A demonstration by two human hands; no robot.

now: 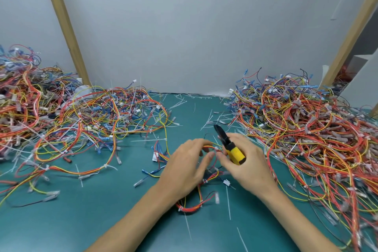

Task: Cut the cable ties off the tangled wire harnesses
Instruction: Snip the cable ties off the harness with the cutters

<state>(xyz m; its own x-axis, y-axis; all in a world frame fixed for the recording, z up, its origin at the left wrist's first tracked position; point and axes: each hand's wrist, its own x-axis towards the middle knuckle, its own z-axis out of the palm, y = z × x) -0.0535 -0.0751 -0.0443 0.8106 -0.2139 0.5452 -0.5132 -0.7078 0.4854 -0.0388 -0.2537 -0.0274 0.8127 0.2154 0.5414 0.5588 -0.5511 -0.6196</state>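
Observation:
A small wire harness [196,206] of red, orange and yellow wires lies on the green mat [102,221] in front of me, bound by white cable ties. My left hand [186,168] pinches its upper wires near the middle. My right hand [245,165] grips yellow-handled cutters [235,153]. Their black jaws [219,132] point up and away from me, above the wires. The fingertips of both hands meet at the red wires between them.
A large tangle of harnesses [67,120] covers the left of the mat, another heap [319,133] the right. Cut white cable ties [216,116] and loose wires litter the mat. A grey wall with two wooden posts [65,26] stands behind.

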